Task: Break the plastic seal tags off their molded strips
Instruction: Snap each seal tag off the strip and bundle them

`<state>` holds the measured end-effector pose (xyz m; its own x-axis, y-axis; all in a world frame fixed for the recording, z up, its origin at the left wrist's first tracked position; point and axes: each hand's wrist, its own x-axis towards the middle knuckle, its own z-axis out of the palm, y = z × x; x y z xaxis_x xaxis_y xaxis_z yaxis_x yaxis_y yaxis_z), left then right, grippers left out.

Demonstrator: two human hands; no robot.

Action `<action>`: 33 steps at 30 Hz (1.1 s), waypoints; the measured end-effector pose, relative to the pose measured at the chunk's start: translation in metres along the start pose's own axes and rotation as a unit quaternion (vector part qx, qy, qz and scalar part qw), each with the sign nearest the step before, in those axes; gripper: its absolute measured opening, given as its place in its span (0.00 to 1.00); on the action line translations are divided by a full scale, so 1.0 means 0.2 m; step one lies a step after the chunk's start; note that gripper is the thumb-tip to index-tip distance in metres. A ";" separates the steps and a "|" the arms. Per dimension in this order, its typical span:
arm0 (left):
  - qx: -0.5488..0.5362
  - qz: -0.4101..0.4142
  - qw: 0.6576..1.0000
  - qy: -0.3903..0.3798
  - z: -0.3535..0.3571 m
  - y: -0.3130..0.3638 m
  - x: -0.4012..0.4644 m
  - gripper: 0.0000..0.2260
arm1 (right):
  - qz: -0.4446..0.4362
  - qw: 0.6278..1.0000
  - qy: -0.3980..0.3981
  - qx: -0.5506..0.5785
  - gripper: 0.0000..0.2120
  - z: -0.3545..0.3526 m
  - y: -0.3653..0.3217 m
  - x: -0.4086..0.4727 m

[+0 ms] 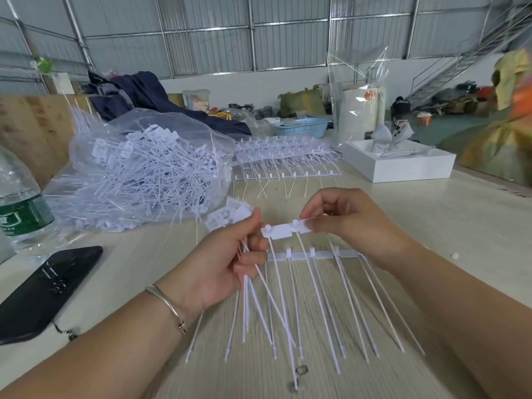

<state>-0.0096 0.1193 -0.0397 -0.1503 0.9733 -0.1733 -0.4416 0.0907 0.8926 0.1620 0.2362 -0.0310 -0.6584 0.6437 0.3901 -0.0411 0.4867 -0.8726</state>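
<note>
My left hand (pixel 230 263) grips a bunch of freed tags (pixel 230 216); my right hand (pixel 345 223) pinches the strip (pixel 313 254) over the table (pixel 431 226). I should snap the end tag (pixel 280 232) cleanly, twisting close to its joint.

A white molded strip (pixel 305 255) hangs level above the wooden table, with several thin white tails slanting down from it toward the near edge. Two flat rectangular seal tags (pixel 283 230) sit side by side just above it. A bunch of loose tags (pixel 227 217) fans out to the left, their thin tails crossing below.
</note>
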 end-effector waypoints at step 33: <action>-0.030 -0.013 0.976 -0.216 0.04 -0.03 -0.02 0.13 | 0.012 0.979 -0.131 0.158 0.13 0.05 -0.01 0.00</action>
<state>0.0009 0.1172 -0.0420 0.2429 0.9700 0.0075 -0.4931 0.1168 0.8621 0.1537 0.2293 -0.0331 -0.8308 0.4582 0.3161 -0.2271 0.2394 -0.9440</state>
